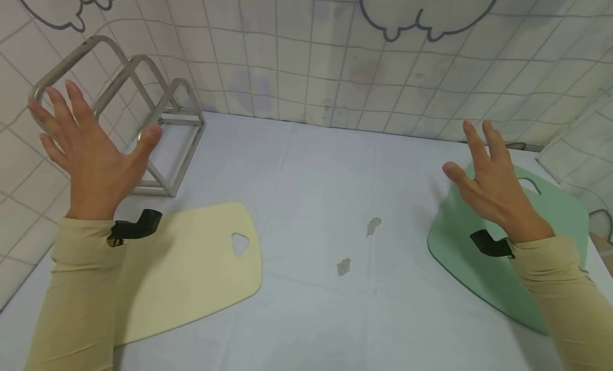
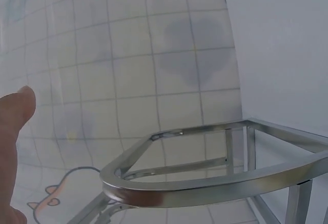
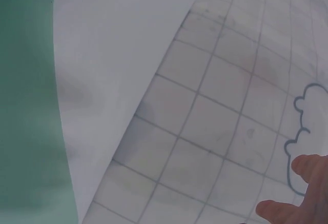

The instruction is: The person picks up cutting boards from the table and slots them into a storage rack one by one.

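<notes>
My left hand (image 1: 98, 153) is raised with its fingers spread, in front of a silver metal rack (image 1: 184, 153) at the back left; it holds nothing. In the left wrist view, the rack's bent bars (image 2: 205, 190) fill the lower right and the thumb shows at the left edge. Below that hand lies a cream cutting board (image 1: 206, 270), flat, with its handle hole to the right. Above a green cutting board (image 1: 555, 211) at the right hovers my right hand (image 1: 493, 184), fingers extended and nothing in them. The green board (image 3: 28, 106) also edges the right wrist view.
A white cloth covers the table (image 1: 306, 200), with two small grey torn patches (image 1: 344, 266) near its middle. Behind and at the sides hangs a white grid-patterned curtain (image 1: 330, 67) with cartoon outlines. A dark cable loop (image 1: 604, 217) shows at the right edge.
</notes>
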Available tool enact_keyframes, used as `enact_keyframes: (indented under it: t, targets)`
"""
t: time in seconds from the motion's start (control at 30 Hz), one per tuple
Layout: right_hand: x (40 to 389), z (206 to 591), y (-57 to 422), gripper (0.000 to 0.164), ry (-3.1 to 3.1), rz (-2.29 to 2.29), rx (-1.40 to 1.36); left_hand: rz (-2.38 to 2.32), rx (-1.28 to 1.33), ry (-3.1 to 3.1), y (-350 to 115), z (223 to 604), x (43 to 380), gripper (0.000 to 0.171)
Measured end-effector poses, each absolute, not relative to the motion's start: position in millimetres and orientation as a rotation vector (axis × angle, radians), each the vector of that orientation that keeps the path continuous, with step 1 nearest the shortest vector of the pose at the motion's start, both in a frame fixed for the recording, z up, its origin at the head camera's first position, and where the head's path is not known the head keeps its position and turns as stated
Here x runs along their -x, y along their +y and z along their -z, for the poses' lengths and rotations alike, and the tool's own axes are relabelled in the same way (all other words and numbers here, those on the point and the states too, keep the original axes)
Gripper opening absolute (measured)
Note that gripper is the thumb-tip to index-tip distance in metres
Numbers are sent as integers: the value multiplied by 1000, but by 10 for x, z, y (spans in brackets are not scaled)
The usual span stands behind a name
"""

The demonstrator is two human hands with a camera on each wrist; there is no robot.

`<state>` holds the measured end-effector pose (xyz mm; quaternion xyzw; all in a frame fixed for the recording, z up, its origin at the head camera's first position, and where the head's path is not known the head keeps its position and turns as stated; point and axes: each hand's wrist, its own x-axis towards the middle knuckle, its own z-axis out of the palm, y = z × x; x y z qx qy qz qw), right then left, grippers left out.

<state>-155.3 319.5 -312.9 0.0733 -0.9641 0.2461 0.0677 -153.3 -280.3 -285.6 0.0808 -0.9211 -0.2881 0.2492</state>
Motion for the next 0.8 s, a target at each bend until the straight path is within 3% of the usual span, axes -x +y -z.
enact_keyframes:
  t: [0.8]
  targets:
    - [1627, 3143, 3067, 82, -2873, -810, -269, 828, -297, -2399, -2964, 2946, 1581, 147]
